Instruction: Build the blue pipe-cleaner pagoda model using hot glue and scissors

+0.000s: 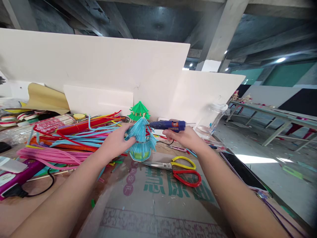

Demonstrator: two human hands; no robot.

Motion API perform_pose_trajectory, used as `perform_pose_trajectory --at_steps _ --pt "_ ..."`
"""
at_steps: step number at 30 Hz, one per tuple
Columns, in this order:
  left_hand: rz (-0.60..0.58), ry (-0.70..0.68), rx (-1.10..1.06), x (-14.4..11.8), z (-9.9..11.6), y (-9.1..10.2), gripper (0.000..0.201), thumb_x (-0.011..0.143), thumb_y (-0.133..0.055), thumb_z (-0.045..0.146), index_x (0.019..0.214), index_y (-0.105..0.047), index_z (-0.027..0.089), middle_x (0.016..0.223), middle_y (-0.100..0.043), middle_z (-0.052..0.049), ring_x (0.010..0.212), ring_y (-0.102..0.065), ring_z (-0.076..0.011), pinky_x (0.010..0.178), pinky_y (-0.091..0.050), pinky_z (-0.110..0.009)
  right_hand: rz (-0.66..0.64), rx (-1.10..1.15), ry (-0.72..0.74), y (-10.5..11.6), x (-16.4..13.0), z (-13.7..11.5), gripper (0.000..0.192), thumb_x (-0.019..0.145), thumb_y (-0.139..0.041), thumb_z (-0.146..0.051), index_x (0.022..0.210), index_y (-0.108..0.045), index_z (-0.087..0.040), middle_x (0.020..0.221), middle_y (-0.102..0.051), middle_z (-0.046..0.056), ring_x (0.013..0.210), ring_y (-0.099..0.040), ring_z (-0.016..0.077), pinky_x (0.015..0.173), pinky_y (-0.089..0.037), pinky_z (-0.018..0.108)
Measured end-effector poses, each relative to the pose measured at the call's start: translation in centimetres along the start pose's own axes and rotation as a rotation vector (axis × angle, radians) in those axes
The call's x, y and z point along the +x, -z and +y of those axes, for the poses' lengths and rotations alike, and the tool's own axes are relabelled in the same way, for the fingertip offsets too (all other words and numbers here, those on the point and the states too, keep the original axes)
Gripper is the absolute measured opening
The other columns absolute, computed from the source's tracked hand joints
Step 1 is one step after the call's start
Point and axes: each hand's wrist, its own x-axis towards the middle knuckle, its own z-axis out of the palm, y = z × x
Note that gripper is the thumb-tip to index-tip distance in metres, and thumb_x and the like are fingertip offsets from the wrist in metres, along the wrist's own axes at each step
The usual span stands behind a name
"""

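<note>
A small tiered model (142,140) stands on the cardboard sheet (158,201), between the left hand (116,140) and the right hand (184,137). The glue gun (168,125) lies above the right hand. Scissors (179,168) lie in front, straws (74,138) to the left, a jar (210,120) to the right.

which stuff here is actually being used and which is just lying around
In use:
left hand holding the blue pipe-cleaner pagoda
right hand holding the blue glue gun

Lying about:
scissors
green pagoda
loose pipe cleaners
clear jar
phone
</note>
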Motion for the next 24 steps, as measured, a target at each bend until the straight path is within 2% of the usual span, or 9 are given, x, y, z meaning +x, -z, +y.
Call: perform_pose_trajectory --at_steps 4,10,15,20,24 --pt "0.008 -0.004 0.009 0.07 -0.07 -0.07 0.057 0.08 -0.051 0.036 0.134 -0.051 0.02 0.127 -0.064 -0.007 0.109 -0.062 -0.0291 0.089 -0.048 -0.039 0.007 -0.007 0.051 -0.03 0.07 0.39 0.035 0.084 -0.06 -0.055 0.088 -0.062 -0.02 0.074 -0.067 0.002 0.071 -0.062 0.0183 0.065 -0.046 0.03" --pt "0.016 -0.022 0.001 0.07 -0.25 -0.17 0.056 0.081 -0.05 0.035 0.134 -0.051 0.02 0.126 -0.064 -0.007 0.108 -0.062 -0.0283 0.087 -0.049 -0.038 -0.025 -0.022 -0.058 -0.07 -0.06 0.33 0.041 0.082 -0.06 -0.06 0.075 -0.058 -0.02 0.057 -0.057 -0.001 0.058 -0.055 0.0157 0.057 -0.043 0.029" --pt "0.018 -0.02 0.002 0.05 -0.2 -0.17 0.055 0.08 -0.051 0.034 0.134 -0.052 0.02 0.126 -0.064 -0.007 0.107 -0.063 -0.0281 0.086 -0.049 -0.038 0.004 -0.007 -0.049 -0.02 -0.12 0.31 0.04 0.079 -0.063 -0.059 0.083 -0.061 -0.02 0.063 -0.06 -0.001 0.061 -0.056 0.0157 0.057 -0.044 0.028" --pt "0.014 -0.013 0.002 0.08 -0.19 -0.19 0.055 0.08 -0.051 0.034 0.134 -0.052 0.02 0.124 -0.065 -0.006 0.105 -0.063 -0.0277 0.087 -0.049 -0.038 0.019 -0.069 -0.014 0.04 -0.15 0.1 0.041 0.079 -0.062 -0.061 0.082 -0.063 -0.019 0.062 -0.058 -0.002 0.06 -0.053 0.0151 0.057 -0.042 0.028" --pt "0.014 -0.006 0.0 0.05 -0.28 -0.21 0.056 0.08 -0.051 0.035 0.134 -0.051 0.02 0.124 -0.065 -0.007 0.105 -0.063 -0.0279 0.087 -0.049 -0.038 -0.005 -0.063 -0.016 0.03 -0.16 0.33 0.043 0.079 -0.063 -0.06 0.088 -0.067 -0.018 0.074 -0.065 0.001 0.069 -0.058 0.017 0.063 -0.045 0.029"
